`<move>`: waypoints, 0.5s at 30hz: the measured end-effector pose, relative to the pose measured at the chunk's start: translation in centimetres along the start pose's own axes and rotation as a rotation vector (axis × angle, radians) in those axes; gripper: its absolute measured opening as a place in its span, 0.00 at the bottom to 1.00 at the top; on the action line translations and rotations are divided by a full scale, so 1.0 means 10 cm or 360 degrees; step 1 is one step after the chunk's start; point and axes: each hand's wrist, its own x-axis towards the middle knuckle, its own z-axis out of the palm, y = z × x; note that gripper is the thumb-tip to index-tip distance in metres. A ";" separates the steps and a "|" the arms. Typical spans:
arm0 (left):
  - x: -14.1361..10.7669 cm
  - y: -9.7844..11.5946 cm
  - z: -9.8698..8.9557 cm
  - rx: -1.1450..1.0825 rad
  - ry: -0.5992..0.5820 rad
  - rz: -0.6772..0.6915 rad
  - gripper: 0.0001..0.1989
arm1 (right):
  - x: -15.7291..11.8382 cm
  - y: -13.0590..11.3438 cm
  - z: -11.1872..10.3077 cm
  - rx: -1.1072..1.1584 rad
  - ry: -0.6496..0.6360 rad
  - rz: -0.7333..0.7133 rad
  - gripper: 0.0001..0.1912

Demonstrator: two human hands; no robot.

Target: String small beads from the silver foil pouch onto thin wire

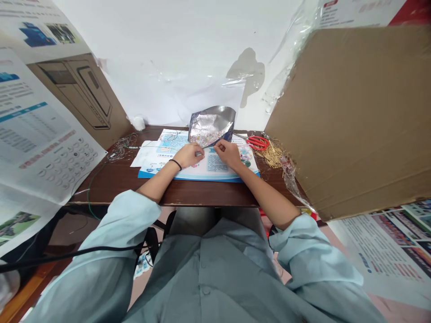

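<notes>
- And here are the hands: left hand (190, 155), black band on the wrist, fingers curled inward; whether they close on anything, I cannot tell.
- Right hand (229, 153) close beside it, thumb and fingertips bunched; too small to tell whether they are shut or pinching something.
- Right behind both, the open silver pouch (213, 122), small colourful beads (204, 138) gathered low in it!
- Under the hands, printed sheets (217, 174) on the dark brown table (208, 195).
- Over to the right, red-handled tool (257, 143), next to a heap of gold-coloured sticks (272, 157).
- And out left, tangled clear strands (119, 150)!
</notes>
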 end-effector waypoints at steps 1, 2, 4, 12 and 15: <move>0.00 -0.01 0.00 -0.0023 0.0005 0.0013 0.08 | 0.00 0.00 0.00 -0.0003 -0.0005 -0.0001 0.08; 0.01 -0.01 0.00 -0.0053 0.0013 0.0010 0.07 | 0.00 -0.01 0.00 -0.0001 -0.0008 -0.0002 0.08; 0.00 0.01 0.00 -0.0150 0.0031 -0.0060 0.05 | -0.01 -0.01 0.00 0.0014 -0.0015 -0.0003 0.08; 0.00 0.28 0.02 -0.1728 0.0019 -0.0908 0.03 | 0.01 -0.05 -0.01 -0.0086 0.0109 -0.0262 0.06; 0.00 0.32 0.00 -0.2104 0.0017 -0.1044 0.04 | 0.01 -0.05 0.00 -0.0116 0.0152 -0.0382 0.08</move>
